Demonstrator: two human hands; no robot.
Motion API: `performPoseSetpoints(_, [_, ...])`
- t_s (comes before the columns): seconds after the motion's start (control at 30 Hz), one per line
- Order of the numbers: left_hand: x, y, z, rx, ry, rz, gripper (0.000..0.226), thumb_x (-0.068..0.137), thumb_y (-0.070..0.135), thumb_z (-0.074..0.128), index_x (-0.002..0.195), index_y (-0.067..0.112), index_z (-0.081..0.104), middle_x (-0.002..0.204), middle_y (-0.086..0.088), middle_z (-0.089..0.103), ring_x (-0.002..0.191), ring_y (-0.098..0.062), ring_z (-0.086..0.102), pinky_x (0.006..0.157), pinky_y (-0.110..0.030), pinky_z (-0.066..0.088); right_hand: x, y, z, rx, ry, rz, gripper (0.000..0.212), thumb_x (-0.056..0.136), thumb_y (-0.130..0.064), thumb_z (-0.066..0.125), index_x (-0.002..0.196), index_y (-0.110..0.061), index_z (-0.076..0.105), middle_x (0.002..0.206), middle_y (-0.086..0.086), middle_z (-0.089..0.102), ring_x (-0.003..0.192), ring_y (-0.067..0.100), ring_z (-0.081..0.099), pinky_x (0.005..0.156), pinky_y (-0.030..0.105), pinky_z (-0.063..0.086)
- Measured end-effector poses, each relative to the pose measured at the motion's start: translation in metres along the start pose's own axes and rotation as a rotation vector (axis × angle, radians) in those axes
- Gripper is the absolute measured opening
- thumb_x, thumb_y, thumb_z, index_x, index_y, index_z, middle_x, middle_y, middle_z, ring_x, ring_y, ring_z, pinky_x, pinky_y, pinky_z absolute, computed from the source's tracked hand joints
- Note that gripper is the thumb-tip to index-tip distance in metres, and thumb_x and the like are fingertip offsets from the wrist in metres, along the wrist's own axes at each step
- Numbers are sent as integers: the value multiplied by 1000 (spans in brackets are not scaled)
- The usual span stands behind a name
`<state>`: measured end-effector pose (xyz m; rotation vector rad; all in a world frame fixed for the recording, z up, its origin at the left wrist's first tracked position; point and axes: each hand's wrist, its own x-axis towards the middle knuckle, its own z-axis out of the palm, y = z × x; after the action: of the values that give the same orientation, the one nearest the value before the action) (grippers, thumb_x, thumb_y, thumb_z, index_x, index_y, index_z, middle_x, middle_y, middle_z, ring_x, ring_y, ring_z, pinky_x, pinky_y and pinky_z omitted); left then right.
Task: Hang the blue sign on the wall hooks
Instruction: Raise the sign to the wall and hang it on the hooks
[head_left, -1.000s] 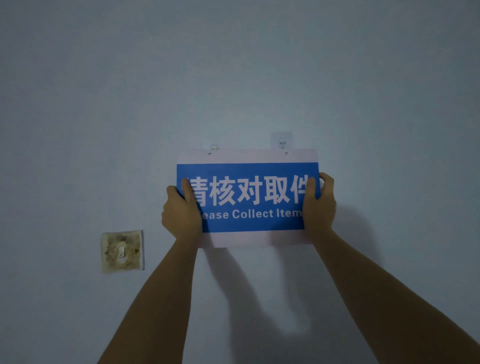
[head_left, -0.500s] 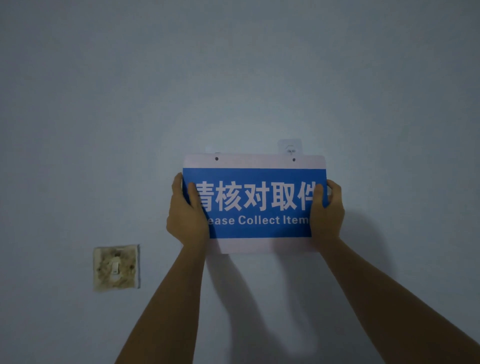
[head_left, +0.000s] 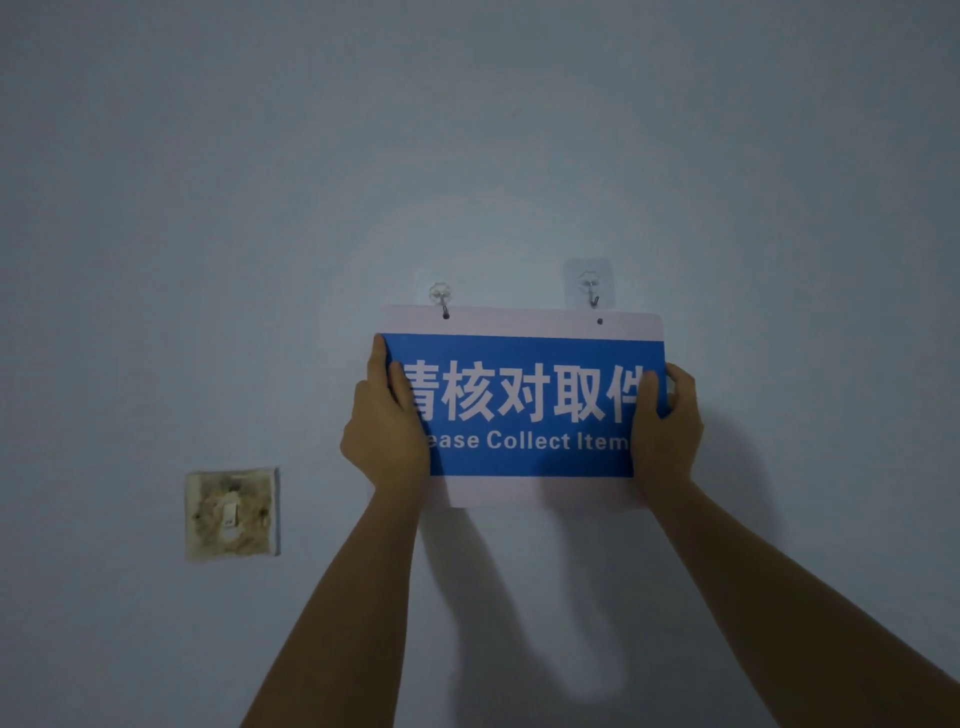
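Centrally, both hands grasp the blue sign (head_left: 524, 405) against the wall.
Left hand (head_left: 387, 423) and right hand (head_left: 667, 426) pinch its side edges, thumbs in front.

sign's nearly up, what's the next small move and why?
Probably lift the sign's right end slightly with the right hand to set the right hole over the right hook. The left hook seems already through its hole, while the right hole sits empty just below and right of its hook tip.
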<state>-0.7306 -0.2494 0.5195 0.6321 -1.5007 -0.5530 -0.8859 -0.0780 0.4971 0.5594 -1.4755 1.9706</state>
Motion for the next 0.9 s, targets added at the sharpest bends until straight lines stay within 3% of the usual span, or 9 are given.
performPoseSetpoints(0.27, [1,-3,-15,179,-129,103,45,102,35,23,147,26,26,73,6,50,51,-4,34,57,-25,28,17,-11,-4,-38,-18,-70,36,98,-31,46,129,-13,51,94,-3,62,79,16,62,63,21,48])
performPoseSetpoints(0.43, [1,-3,-11,211,-137,110,47,101,33,23,147,24,23,96,-11,65,64,-19,48,64,-31,32,21,-15,-6,-30,-3,-75,37,97,-34,48,129,-15,52,94,-2,65,80,18,66,73,33,56])
performPoseSetpoints(0.9, [3,-8,-6,291,-126,143,49,101,33,22,148,20,21,95,-14,66,64,-22,49,61,-32,33,34,-21,-2,-78,-40,-90,39,96,-39,46,129,-18,51,95,-2,65,87,23,70,78,40,59])
